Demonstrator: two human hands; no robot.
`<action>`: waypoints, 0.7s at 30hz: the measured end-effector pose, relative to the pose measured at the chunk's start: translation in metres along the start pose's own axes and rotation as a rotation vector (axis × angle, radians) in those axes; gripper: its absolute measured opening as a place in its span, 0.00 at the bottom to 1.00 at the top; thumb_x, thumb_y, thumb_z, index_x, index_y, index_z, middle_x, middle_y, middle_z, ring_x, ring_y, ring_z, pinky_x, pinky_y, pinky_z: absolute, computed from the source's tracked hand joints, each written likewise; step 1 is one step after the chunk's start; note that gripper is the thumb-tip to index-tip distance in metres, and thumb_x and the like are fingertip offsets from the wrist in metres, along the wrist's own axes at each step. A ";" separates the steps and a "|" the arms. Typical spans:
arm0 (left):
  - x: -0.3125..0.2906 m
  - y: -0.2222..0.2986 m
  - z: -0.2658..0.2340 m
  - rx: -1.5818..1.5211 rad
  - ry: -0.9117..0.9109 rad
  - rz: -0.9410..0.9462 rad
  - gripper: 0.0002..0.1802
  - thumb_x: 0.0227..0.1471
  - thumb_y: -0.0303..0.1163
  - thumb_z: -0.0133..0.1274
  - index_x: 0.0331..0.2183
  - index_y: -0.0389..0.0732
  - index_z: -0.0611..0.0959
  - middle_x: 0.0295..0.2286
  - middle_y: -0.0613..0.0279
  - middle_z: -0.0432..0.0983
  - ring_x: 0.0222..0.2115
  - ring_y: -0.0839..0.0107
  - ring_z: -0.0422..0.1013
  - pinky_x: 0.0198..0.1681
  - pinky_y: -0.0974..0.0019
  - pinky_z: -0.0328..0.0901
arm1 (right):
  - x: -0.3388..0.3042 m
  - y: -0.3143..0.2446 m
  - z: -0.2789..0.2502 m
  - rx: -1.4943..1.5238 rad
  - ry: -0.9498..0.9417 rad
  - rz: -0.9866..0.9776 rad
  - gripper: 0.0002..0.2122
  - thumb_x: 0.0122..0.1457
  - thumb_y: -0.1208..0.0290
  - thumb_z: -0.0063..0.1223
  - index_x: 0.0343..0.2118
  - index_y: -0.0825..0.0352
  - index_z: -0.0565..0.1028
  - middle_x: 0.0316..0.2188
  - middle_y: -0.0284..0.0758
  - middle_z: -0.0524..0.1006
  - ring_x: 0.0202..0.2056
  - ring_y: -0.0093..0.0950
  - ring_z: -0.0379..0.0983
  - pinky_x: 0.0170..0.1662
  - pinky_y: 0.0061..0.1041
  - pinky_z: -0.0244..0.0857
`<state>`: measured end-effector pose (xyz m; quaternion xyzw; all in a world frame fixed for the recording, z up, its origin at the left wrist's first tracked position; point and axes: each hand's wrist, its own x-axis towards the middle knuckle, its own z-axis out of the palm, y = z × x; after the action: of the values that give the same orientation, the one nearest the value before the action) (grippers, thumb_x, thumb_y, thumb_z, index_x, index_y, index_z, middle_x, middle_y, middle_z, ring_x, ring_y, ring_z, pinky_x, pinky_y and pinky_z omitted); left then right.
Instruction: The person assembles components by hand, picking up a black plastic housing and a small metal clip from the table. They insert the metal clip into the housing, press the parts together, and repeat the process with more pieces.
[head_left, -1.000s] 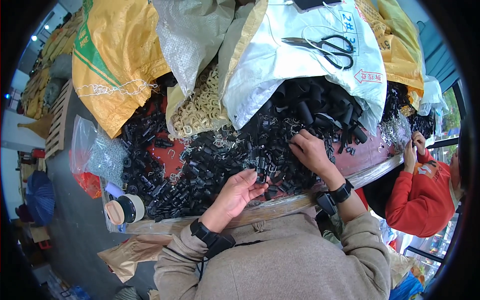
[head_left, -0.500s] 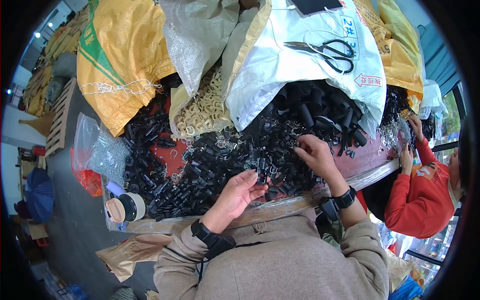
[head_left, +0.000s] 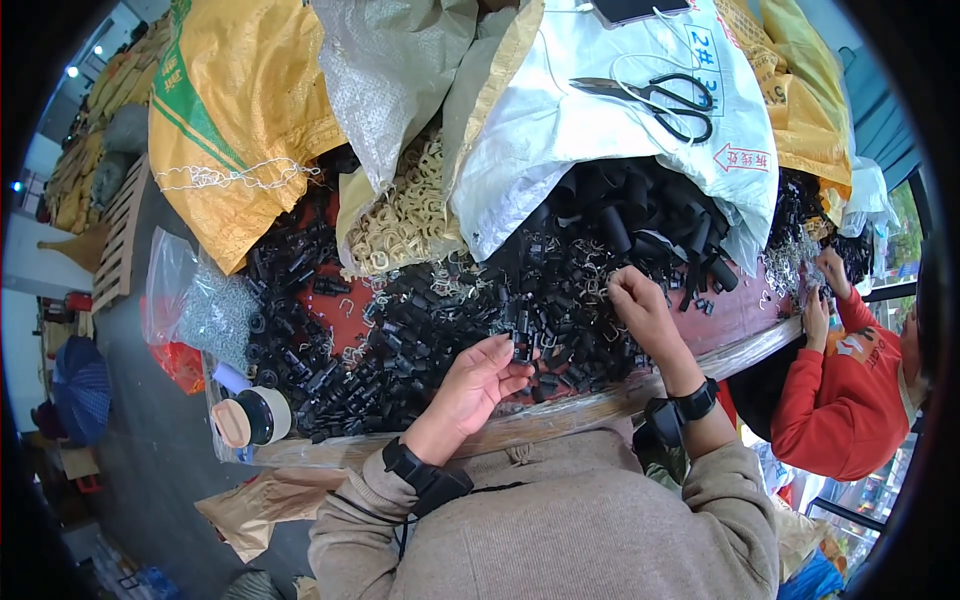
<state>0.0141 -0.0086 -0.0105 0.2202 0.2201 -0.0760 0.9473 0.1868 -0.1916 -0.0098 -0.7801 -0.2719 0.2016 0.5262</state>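
Observation:
My left hand (head_left: 475, 385) is closed on a small black plastic fitting (head_left: 522, 345), held upright between thumb and fingers above the near edge of the table. To its right, my right hand (head_left: 645, 310) has its fingertips pinched together over the heap. Whatever may be between those fingers is too small to make out. Beside the right fingertips lie small silvery U-shaped metal clips (head_left: 590, 275) mixed with black pieces. A wide heap of black plastic parts (head_left: 400, 355) covers the table around both hands.
Behind the heap, a white sack (head_left: 520, 170) spills black tubes (head_left: 615, 225), and scissors (head_left: 650, 100) lie on it. Cream-coloured rings (head_left: 405, 225) fill another sack. A lidded cup (head_left: 262, 415) stands at the left corner. At right, a co-worker in a red top (head_left: 845, 400) handles parts.
My right hand has moved slightly right, and its fingers have drawn closer together. My left hand keeps the black fitting in nearly the same place.

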 end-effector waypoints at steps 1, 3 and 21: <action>-0.001 -0.001 0.000 0.007 -0.014 0.006 0.11 0.49 0.32 0.45 0.36 0.38 0.72 0.33 0.56 0.71 0.30 0.72 0.70 0.32 0.72 0.66 | -0.003 -0.001 0.000 0.256 -0.056 0.180 0.05 0.53 0.71 0.44 0.24 0.66 0.64 0.17 0.29 0.65 0.15 0.18 0.57 0.18 0.14 0.50; -0.002 -0.002 0.003 0.021 -0.044 0.019 0.11 0.49 0.32 0.44 0.35 0.37 0.72 0.34 0.53 0.71 0.32 0.69 0.69 0.34 0.69 0.67 | -0.009 -0.010 0.002 0.401 -0.101 0.224 0.05 0.53 0.71 0.43 0.24 0.65 0.65 0.18 0.28 0.65 0.15 0.16 0.55 0.17 0.13 0.48; 0.005 -0.007 0.012 0.002 -0.136 0.193 0.15 0.47 0.32 0.47 0.38 0.35 0.71 0.36 0.56 0.70 0.39 0.68 0.66 0.45 0.66 0.60 | -0.026 -0.035 0.048 0.485 -0.366 0.182 0.07 0.55 0.69 0.42 0.25 0.67 0.64 0.20 0.28 0.67 0.16 0.12 0.56 0.18 0.10 0.50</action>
<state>0.0211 -0.0202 -0.0061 0.2356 0.1330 0.0005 0.9627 0.1307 -0.1637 0.0061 -0.6039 -0.2351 0.4437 0.6190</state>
